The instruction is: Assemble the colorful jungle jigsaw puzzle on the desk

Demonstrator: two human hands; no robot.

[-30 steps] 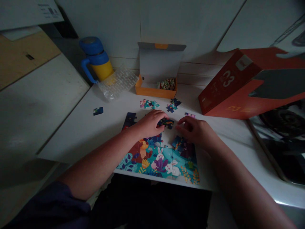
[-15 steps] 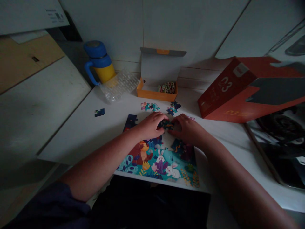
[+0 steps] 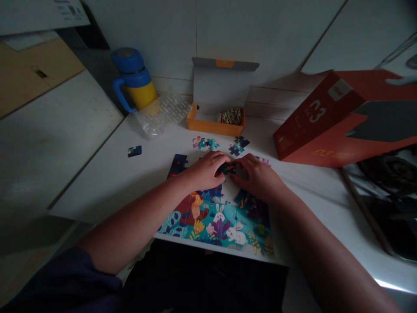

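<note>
Dark jigsaw pieces (image 3: 229,169) are pinched between my two hands above the gap in a partly joined jigsaw puzzle (image 3: 211,221). My left hand (image 3: 210,169) grips them from the left, thumb and fingers curled round the edge. From the right, my right hand (image 3: 256,176) has its thumb and fingertips closed on the other edge. The puzzle lies at the counter's front edge and shows rabbits, a brown animal and plants. Its upper part is partly hidden by my left hand and forearm. Dark joined pieces (image 3: 247,201) lie just below my right hand.
Beyond my hands lie loose puzzle pieces (image 3: 206,143) and more pieces (image 3: 239,145). A lone piece (image 3: 134,151) is at left. Behind stand an orange open box (image 3: 215,127), a blue-yellow flask (image 3: 138,84) with a plastic bag (image 3: 164,113), and a red box (image 3: 312,126).
My right hand has moved left from beside the dark pieces and closed on their right edge. My left hand has kept its grip. The view has shifted slightly.
</note>
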